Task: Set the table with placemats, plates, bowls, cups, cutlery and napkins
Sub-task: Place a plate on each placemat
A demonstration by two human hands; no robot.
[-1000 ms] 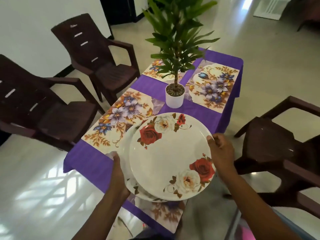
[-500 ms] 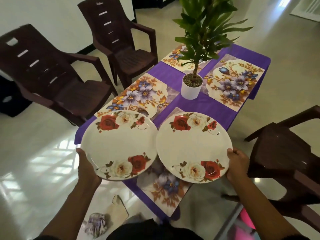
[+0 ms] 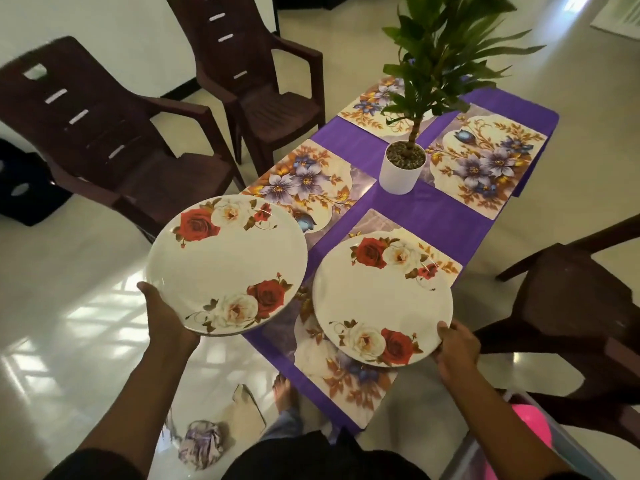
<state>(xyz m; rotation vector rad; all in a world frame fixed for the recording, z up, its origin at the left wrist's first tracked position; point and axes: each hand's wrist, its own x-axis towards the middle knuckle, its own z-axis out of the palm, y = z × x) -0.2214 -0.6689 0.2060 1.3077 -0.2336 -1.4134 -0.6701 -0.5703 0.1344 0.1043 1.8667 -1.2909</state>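
The left hand [image 3: 166,317] has its grip clamped on the near rim of a rose-patterned stack of plates [image 3: 227,263], thumb on top, holding it in the air off the left edge of the desk [image 3: 433,216]. A second rim shows just under the top plate, so the stack holds more than one; how many, I cannot tell. The right hand [image 3: 455,344] has its grip clamped on the near right rim of a single rose plate [image 3: 382,299], which sits over the near right placemat [image 3: 346,375]; whether it rests on the mat or hangs just above it is unclear.

The desk wears a purple cloth and carries three more floral placemats: a near left placemat [image 3: 308,188], partly hidden by the held stack, a far left placemat [image 3: 374,105] and a far right placemat [image 3: 485,164]. Between them stands a white pot [image 3: 398,174] filled with small pebbles, from which a green plant [image 3: 446,53] rises upright.

Two dark brown chairs [image 3: 114,143] stand to the left of the desk, and another chair [image 3: 571,306] to the right. On the floor near the person's feet lies a crumpled cloth [image 3: 202,443].
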